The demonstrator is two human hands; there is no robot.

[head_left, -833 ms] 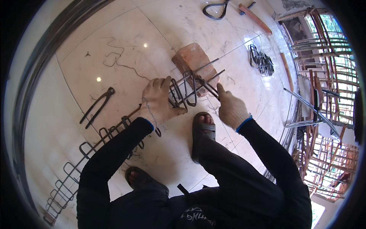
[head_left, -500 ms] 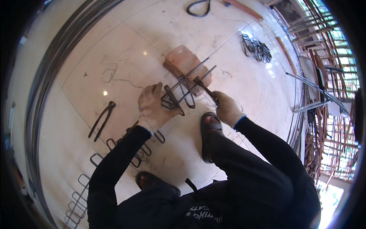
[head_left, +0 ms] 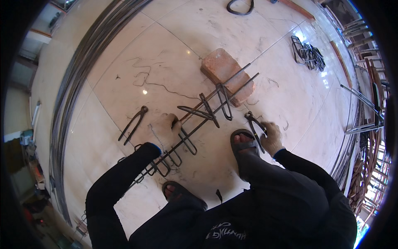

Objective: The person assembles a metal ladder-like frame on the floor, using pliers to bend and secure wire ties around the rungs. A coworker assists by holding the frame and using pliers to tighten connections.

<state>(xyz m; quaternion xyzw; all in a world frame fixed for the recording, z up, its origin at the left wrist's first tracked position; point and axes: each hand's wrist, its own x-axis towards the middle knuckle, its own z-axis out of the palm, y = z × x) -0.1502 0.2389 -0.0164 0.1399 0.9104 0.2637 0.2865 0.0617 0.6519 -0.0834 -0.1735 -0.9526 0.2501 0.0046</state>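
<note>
A long rebar cage (head_left: 199, 126) of thin steel bars and bent stirrups runs diagonally across the floor. Its far end rests on a reddish brick (head_left: 222, 64). My left hand (head_left: 165, 126), in a pale work glove, closes around the cage's upper bar; part of the grip is hidden. Two slanted stirrups (head_left: 203, 110) sit on the bars just beyond it. My right hand (head_left: 271, 140), gloved too, holds pincers (head_left: 250, 118) by the handles, with their jaws pointing away from me and apart from the cage. My left forearm covers some near stirrups.
Another pair of pincers (head_left: 144, 109) lies left of the cage. Long steel rods (head_left: 81, 62) stretch along the left. A pile of stirrups (head_left: 309, 54) lies at the far right, and a coiled loop (head_left: 240, 11) at the top. Thin wire (head_left: 166, 88) trails toward the cage. My sandalled feet flank the near side.
My left hand has drawn back toward me along the cage. My right hand has moved the pincers off the bars, nearer my foot. The cage now lies lower and its stirrups have spread out.
</note>
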